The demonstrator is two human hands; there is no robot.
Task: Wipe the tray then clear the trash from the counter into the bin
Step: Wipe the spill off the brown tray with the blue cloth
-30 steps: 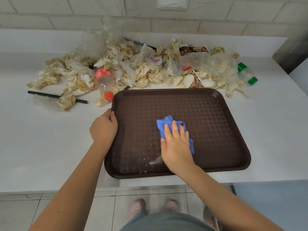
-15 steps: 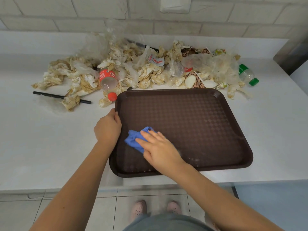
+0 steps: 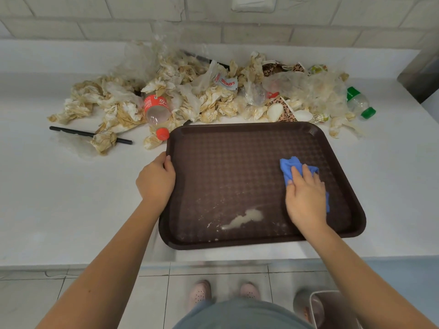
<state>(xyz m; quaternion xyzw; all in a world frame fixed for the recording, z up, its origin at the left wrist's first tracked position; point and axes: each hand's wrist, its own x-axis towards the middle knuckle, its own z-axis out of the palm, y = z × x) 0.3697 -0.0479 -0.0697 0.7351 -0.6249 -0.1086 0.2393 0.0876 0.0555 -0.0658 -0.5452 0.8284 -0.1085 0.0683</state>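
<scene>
A dark brown tray (image 3: 237,150) lies on the white counter (image 3: 59,198) near its front edge. My left hand (image 3: 155,181) grips the tray's left rim. My right hand (image 3: 305,198) presses a blue cloth (image 3: 291,168) flat on the tray's right half, fingers straight over it. A pale smear of residue (image 3: 244,218) sits on the tray's front middle. Behind the tray lies a long heap of crumpled stained napkins and plastic wrap (image 3: 190,96), with a red-labelled bottle (image 3: 156,110) in it.
A black straw (image 3: 71,132) lies at the left of the heap, and a green-capped bottle (image 3: 358,103) at its right end. A bin's rim (image 3: 332,309) shows on the floor at the lower right. A metal fixture (image 3: 422,74) stands at the far right.
My right hand has swept the blue cloth from the tray's left side across to its right half. The pale smear at the front middle is uncovered again. My left hand stays on the rim.
</scene>
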